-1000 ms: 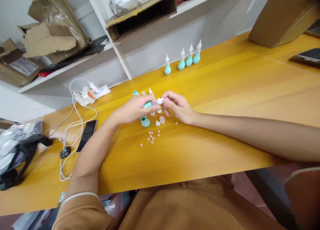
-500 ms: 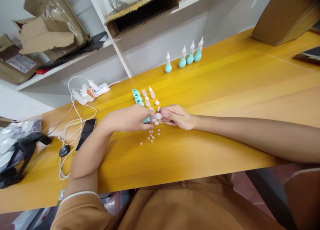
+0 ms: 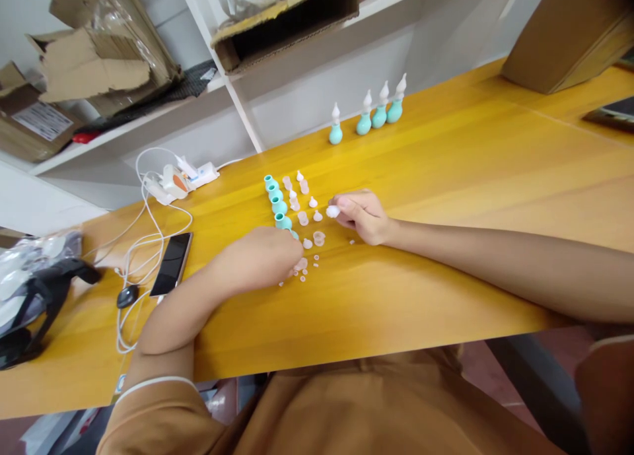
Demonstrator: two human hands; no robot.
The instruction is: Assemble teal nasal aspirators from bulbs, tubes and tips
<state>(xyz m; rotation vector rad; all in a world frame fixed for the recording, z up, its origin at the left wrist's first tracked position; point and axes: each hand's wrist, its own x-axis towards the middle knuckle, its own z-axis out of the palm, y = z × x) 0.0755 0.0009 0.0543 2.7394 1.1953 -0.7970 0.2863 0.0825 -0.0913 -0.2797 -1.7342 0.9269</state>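
Note:
My left hand (image 3: 270, 258) is closed above the small parts, back of the hand up. A translucent cup (image 3: 300, 264) shows at its fingertips; whatever else lies in the palm is hidden. A little to the right, my right hand (image 3: 364, 216) pinches a white nozzle tip (image 3: 333, 211). Several teal squeeze bulbs (image 3: 279, 205) stand in a row with their openings up, the nearest partly behind my left hand. Beside them are translucent cups (image 3: 303, 218), white tips (image 3: 313, 203) and tiny rings (image 3: 303, 279).
Several teal bulbs with white nozzles (image 3: 364, 121) stand upright along the back of the table. At left lie a phone (image 3: 171, 263), white cables, a black mouse (image 3: 127, 296) and a power strip (image 3: 204, 174). A cardboard box (image 3: 555, 39) sits at back right.
My hands have moved apart. The left came down and turned over, hiding the teal bulb it held; the right drew back up and right, with the white tip now showing.

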